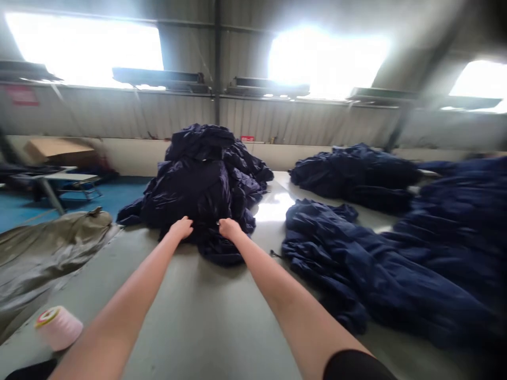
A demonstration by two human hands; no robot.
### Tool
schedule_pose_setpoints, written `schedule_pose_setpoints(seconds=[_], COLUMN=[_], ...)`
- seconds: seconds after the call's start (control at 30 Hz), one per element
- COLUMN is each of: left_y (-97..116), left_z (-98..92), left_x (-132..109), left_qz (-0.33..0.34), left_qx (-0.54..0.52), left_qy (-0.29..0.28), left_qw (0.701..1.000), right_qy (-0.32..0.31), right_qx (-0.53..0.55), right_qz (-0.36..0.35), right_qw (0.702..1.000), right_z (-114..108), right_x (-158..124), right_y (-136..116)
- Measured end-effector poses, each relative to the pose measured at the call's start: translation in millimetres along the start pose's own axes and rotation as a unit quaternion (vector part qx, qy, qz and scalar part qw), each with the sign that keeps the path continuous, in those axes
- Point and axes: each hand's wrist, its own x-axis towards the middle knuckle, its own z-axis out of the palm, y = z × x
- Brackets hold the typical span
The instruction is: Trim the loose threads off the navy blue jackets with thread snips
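A tall heap of dark navy garments (206, 179) stands on the grey table (206, 316) straight ahead. Both my arms reach far out to its lower front edge. My left hand (181, 228) has its fingers curled down into the fabric. A little to the right, my right hand (228, 228) is closed on the same fabric. The fingertips of both hands are hidden in the cloth.
A long spread of navy garments (376, 269) covers the table's right side, with another pile (356, 174) behind it. An olive-grey cloth (47, 248) lies at the left. A pink thread cone (59, 326) lies near the front left. Beyond are a blue floor and a low bench (63, 182).
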Motion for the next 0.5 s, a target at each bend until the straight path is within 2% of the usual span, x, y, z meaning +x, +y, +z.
schedule_pose_setpoints(seconds=[0.13,0.23,0.37,0.5], left_y=[15,16,3,-20], left_z=[7.0,22.3,36.2,36.5], left_x=[-19,-16,20,66], left_qz=[0.005,0.002,-0.012,-0.029], left_qx=[0.025,0.042,0.056,0.040], left_qy=[0.021,0.079,0.144,0.160], left_qw=[0.999,0.996,0.988,0.986], right_qy=[0.004,0.040,0.083,0.118], right_qx=[0.019,0.040,0.076,0.102], right_qz=[0.006,0.010,0.030,0.049], right_qw=[1.000,0.998,0.993,0.986], right_z=[7,26,46,58], right_x=[-19,-9,36,75], right_y=[0,1,14,36])
